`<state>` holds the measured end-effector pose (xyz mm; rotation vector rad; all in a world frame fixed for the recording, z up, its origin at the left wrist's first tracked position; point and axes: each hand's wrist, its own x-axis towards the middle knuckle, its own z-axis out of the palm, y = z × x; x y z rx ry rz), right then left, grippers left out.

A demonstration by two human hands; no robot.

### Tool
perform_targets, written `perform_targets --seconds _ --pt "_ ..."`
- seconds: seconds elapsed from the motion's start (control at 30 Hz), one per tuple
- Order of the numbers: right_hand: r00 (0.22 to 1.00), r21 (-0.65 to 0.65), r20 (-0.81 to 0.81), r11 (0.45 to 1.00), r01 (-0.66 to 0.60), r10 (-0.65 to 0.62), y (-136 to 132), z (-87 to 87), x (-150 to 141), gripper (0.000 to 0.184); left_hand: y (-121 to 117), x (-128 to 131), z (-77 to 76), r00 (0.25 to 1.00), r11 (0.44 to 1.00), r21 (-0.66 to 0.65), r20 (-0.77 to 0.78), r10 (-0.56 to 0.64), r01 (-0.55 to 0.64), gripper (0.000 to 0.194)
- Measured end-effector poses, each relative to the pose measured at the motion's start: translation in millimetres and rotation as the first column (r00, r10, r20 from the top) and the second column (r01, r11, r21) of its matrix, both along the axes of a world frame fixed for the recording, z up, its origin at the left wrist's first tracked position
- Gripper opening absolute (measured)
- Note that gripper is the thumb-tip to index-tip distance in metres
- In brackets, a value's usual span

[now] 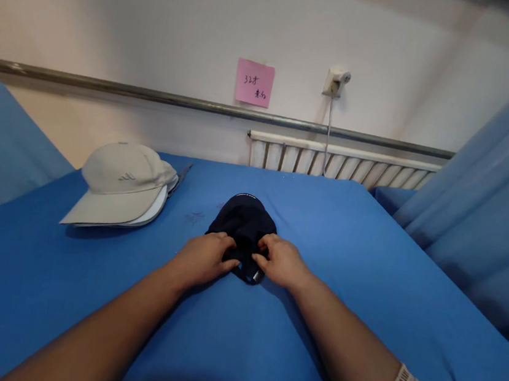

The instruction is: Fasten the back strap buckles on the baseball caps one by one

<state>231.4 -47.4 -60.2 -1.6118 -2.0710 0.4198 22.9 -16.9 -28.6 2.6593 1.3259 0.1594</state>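
Observation:
A black baseball cap (244, 217) lies on the blue-covered table, its strap end towards me and a line of small white lettering at its far edge. My left hand (209, 256) grips the cap's near left side between thumb and fingers. On the near right side, my right hand (280, 260) pinches the fabric the same way. Between the two hands the cap's back opening and strap show, with a small light buckle at the right. The parts of the cap under my fingertips are hidden.
At the left, a beige cap (120, 174) rests on other caps, with a white brim below it. The blue table (226, 348) reaches a wall with a radiator (346, 161), a metal rail, a pink note (254, 83) and a plugged socket (336, 82). Blue curtains (492, 176) hang at both sides.

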Motion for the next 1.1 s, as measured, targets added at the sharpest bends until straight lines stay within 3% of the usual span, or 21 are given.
perform_targets --seconds 0.27,0.47,0.57,0.67,0.77,0.83,0.93,1.1 --pt "0.985 -0.018 0.171 1.0 0.019 -0.016 4.4 -4.5 -6.8 0.006 -9.7 12.1 3.3 0.997 0.997 -0.027 -0.038 0.073 -0.074 0.008" --pt "0.977 -0.011 0.169 0.991 0.136 -0.132 1.5 -0.8 -7.8 0.021 -11.9 4.1 19.4 0.987 0.996 0.004 0.129 0.091 -0.092 0.004" --pt "0.972 -0.032 0.197 0.99 0.136 -0.127 1.0 1.3 -7.0 0.016 -10.9 -2.2 25.5 0.97 0.994 -0.004 0.219 0.107 -0.109 0.004" --pt "0.962 -0.037 0.246 0.991 0.132 -0.119 2.4 1.1 -6.8 0.009 -6.7 -3.3 19.9 0.939 0.993 -0.006 0.323 0.116 -0.121 0.007" --pt "0.96 -0.02 0.26 0.993 0.112 -0.103 4.3 -1.7 -6.3 0.012 2.2 1.7 2.8 0.903 0.992 0.08 0.425 0.054 -0.097 0.027" --pt "0.97 -0.004 0.23 0.996 0.086 -0.083 5.5 -3.9 -4.8 0.015 9.8 6.5 -9.5 0.903 0.985 0.164 0.429 -0.03 -0.046 0.036" --pt "0.992 0.024 0.113 0.998 0.058 -0.06 6.3 -4.7 0.9 0.014 19.2 11.8 -17.4 0.918 0.976 0.216 0.384 -0.097 0.013 0.03" --pt "0.969 0.012 -0.245 1.0 -0.021 0.023 3.2 7.4 18.7 0.008 16.3 8.3 6.0 0.867 0.949 0.301 0.493 -0.076 -0.088 0.024"
